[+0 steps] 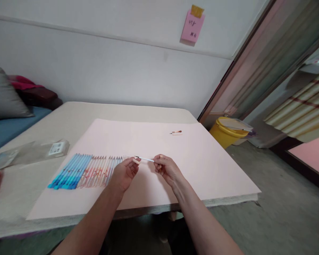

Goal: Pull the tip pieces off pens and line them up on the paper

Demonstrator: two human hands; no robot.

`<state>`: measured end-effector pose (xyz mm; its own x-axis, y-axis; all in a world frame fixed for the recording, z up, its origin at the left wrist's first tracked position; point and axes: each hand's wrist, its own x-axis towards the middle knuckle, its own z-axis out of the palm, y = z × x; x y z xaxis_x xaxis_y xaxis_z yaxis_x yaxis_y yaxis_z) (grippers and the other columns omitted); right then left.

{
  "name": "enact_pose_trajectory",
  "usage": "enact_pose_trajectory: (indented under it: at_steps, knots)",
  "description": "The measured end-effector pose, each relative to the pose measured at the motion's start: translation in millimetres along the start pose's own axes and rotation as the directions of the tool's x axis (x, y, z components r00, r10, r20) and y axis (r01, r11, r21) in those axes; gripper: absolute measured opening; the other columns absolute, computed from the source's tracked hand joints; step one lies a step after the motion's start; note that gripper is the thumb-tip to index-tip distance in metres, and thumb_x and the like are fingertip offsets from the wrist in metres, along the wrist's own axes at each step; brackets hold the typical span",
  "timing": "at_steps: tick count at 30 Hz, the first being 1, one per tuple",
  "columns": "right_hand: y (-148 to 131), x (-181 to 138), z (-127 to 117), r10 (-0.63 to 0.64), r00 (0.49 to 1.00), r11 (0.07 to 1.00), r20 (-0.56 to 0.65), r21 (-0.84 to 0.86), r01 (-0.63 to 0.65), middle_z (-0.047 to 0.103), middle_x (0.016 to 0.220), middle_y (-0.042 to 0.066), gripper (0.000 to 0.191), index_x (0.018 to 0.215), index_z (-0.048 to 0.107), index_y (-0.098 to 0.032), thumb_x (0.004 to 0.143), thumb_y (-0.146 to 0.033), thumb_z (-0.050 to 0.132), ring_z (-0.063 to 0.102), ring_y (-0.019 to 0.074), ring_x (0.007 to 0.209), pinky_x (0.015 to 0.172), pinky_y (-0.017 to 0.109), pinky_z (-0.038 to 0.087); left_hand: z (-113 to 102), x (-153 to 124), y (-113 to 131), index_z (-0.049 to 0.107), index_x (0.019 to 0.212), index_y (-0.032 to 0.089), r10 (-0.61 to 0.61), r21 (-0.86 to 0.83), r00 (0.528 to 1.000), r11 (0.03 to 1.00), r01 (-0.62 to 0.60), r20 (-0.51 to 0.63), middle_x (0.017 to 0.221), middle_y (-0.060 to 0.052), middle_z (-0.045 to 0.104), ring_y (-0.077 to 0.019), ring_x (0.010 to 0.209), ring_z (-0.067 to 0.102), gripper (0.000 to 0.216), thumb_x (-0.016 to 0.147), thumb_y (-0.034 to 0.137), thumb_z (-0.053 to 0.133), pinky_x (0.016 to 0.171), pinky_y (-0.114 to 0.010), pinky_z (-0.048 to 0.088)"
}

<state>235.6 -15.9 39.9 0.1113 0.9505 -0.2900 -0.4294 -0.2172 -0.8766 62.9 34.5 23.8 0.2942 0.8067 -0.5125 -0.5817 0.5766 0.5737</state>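
pinching a thin white stick (146, 159) in the right hand (167, 169), dark tip (137, 157) leftward, and a small pale piece (136, 161), perhaps a cap, in the left hand (125, 173), both over the pink sheet (204, 166) beside the pens (95, 172). seemingly at the pairing-up step; calling next for steady, straight alignment.

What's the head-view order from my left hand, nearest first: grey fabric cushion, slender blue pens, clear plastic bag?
1. Slender blue pens, left of your left hand
2. Clear plastic bag, left beyond the pens
3. Grey fabric cushion, far left behind
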Motion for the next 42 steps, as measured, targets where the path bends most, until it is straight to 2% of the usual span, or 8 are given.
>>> enact_pose_trajectory:
  at_steps: [7, 11, 18, 26, 31, 42]
  knots:
    - [7.5, 1.9, 6.6, -0.001, 0.999, 0.998, -0.038, -0.056, -0.001, 0.053, 0.051, -0.003, 0.010, 0.062, 0.058, -0.016, 0.056, -0.021, 0.064, 0.039, 0.0061, 0.043, 0.043, 0.020, 0.026, 3.0, -6.5, -11.8, 0.058, 0.074, 0.013, -0.048, 0.044, 0.990, 0.998, 0.042, 0.130, 0.075, -0.006, 0.065, -0.0112, 0.065, 0.063, 0.004, 0.077, 0.013, 0.061, 0.056, -0.020, 0.051]
    - [12.5, 3.3, 9.0, -0.005, 0.998, 0.996, -0.059, -0.091, -0.001, 0.053, 0.050, -0.003, 0.008, 0.061, 0.058, -0.015, 0.056, -0.020, 0.062, 0.039, 0.0060, 0.043, 0.043, 0.020, 0.025, 4.0, -8.6, -16.1, 0.056, 0.072, 0.014, -0.039, 0.057, 0.992, 0.998, 0.032, 0.123, 0.075, -0.003, 0.064, -0.0109, 0.067, 0.063, 0.009, 0.073, 0.011, 0.064, 0.057, -0.019, 0.051]
    - [15.4, 1.2, 10.9, 0.002, 1.000, 0.985, -0.028, -0.172, -0.006, 0.054, 0.050, -0.003, 0.005, 0.061, 0.058, -0.015, 0.057, -0.018, 0.059, 0.038, 0.0055, 0.042, 0.043, 0.020, 0.023, 4.9, -7.0, -16.5, 0.054, 0.070, 0.015, -0.015, 0.064, 0.998, 0.998, 0.011, 0.055, 0.065, 0.000, 0.059, -0.0089, 0.058, 0.061, 0.011, 0.072, 0.011, 0.065, 0.050, -0.016, 0.048]
    - [16.0, -0.4, 12.6, 0.022, 1.000, 0.973, -0.020, -0.231, -0.026, 0.054, 0.048, -0.003, 0.004, 0.061, 0.058, -0.016, 0.057, -0.017, 0.057, 0.037, 0.0060, 0.041, 0.044, 0.021, 0.022, 4.7, -5.9, -18.9, 0.056, 0.069, 0.015, -0.018, 0.091, 0.997, 0.996, 0.011, 0.077, 0.064, 0.000, 0.059, -0.0092, 0.058, 0.060, 0.010, 0.069, 0.010, 0.064, 0.052, -0.017, 0.048]
    - [18.5, 0.6, 10.7, -0.007, 1.000, 0.965, -0.007, -0.263, 0.005, 0.055, 0.049, -0.003, 0.002, 0.061, 0.057, -0.016, 0.059, -0.016, 0.056, 0.038, 0.0063, 0.041, 0.045, 0.022, 0.024, 6.1, -8.9, -19.4, 0.058, 0.075, 0.016, -0.008, 0.148, 0.997, 0.989, -0.004, 0.082, 0.067, 0.001, 0.059, -0.0083, 0.059, 0.059, 0.012, 0.068, 0.012, 0.067, 0.052, -0.017, 0.047]
    - [22.1, 4.8, 7.9, -0.127, 0.992, 0.888, -0.003, -0.446, 0.112, 0.053, 0.047, -0.003, 0.006, 0.057, 0.057, -0.017, 0.062, -0.019, 0.054, 0.041, 0.0085, 0.046, 0.046, 0.022, 0.026, 6.8, -12.7, -20.2, 0.053, 0.069, 0.016, -0.021, 0.189, 0.993, 0.982, -0.001, 0.115, 0.068, 0.000, 0.058, -0.0081, 0.060, 0.058, 0.015, 0.067, 0.014, 0.068, 0.053, -0.017, 0.046]
